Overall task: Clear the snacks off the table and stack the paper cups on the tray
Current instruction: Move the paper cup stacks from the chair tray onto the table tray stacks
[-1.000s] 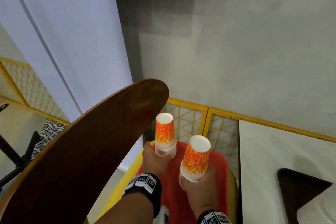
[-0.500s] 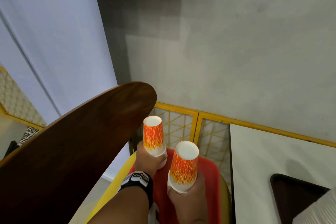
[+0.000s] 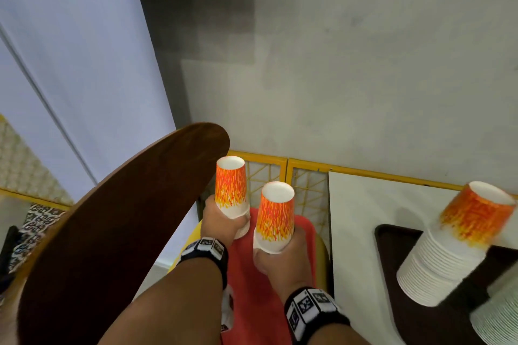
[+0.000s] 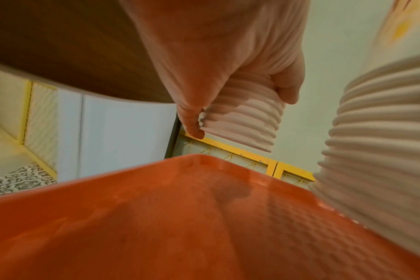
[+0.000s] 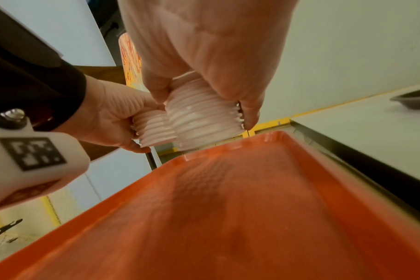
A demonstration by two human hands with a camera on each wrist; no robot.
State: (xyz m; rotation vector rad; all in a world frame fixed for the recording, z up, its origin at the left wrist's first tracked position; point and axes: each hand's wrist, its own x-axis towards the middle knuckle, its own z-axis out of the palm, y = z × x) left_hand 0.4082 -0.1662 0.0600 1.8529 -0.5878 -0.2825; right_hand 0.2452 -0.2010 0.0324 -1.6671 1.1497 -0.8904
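Observation:
My left hand (image 3: 221, 225) grips the rim end of an upside-down stack of orange flame-print paper cups (image 3: 231, 187). Beside it my right hand (image 3: 283, 256) grips a second such stack (image 3: 276, 217). Both stacks hang just above the far end of a red tray (image 3: 252, 297). In the left wrist view the fingers (image 4: 192, 121) curl round the ribbed white rims (image 4: 242, 125) above the tray (image 4: 180, 217). The right wrist view shows both bundles of rims (image 5: 199, 121) side by side over the tray's far edge (image 5: 228, 151).
A brown wooden round tabletop (image 3: 112, 232) lies left of the hands. On the right a white table (image 3: 356, 232) carries a dark tray (image 3: 398, 288) with a tall leaning stack of cups (image 3: 454, 246). A yellow lattice fence (image 3: 294, 179) runs behind, with grey floor beyond.
The view has swung right and down, bringing the dark tray's tall cup stack into sight. Both hands keep their cup stacks over the red tray, about where they were.

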